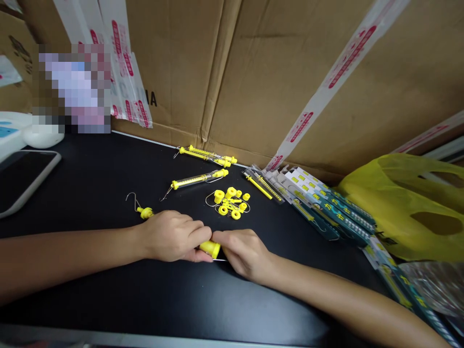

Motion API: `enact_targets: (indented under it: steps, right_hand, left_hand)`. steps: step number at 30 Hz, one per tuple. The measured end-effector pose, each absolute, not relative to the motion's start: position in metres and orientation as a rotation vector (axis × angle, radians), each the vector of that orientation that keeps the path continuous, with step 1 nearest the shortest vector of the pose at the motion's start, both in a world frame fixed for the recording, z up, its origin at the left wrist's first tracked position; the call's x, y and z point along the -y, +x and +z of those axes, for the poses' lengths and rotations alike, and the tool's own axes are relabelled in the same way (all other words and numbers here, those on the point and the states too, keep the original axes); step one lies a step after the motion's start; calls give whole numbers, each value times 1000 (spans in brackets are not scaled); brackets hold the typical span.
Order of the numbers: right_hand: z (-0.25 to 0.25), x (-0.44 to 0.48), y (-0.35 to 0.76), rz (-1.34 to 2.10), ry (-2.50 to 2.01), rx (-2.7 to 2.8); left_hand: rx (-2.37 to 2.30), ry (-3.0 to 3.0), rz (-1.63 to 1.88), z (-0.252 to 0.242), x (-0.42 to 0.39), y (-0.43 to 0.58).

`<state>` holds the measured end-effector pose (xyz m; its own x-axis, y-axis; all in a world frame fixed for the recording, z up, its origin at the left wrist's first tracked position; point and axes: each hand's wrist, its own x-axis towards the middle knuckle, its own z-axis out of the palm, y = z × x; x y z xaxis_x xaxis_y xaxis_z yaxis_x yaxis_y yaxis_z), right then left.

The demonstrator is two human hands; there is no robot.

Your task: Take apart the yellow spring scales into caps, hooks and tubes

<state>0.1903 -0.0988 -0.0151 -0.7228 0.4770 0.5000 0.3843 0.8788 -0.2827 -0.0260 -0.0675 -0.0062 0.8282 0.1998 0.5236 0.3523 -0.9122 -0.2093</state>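
My left hand (pixel 173 237) is closed round the tube of a spring scale (pixel 210 248) that lies along the black table (pixel 94 188). Its yellow cap and wire hook (pixel 139 207) stick out past the back of that hand. My right hand (pixel 242 251) pinches the yellow cap at the tube's other end, where a thin metal piece shows underneath. Both hands meet near the table's front middle.
Loose yellow caps and metal rings (pixel 230 201) lie just beyond my hands. Assembled spring scales (pixel 198 180) (pixel 207 155) rest farther back. Packaged scales (pixel 326 205) fan out at right beside a yellow plastic bag (pixel 406 203). A tablet (pixel 21 179) sits at left. Cardboard boxes (pixel 253 72) wall the back.
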Motion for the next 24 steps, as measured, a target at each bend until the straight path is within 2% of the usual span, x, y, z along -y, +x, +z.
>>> enact_targets:
  steps: [10,24]
  right_hand:
    - [-18,98,189,137,-586,2514]
    - [-14,101,187,469,-770,2415]
  left_hand:
    - [385,-2700,-731,-6,69,-26]
    - [437,-2721,-716,-9,67,-27]
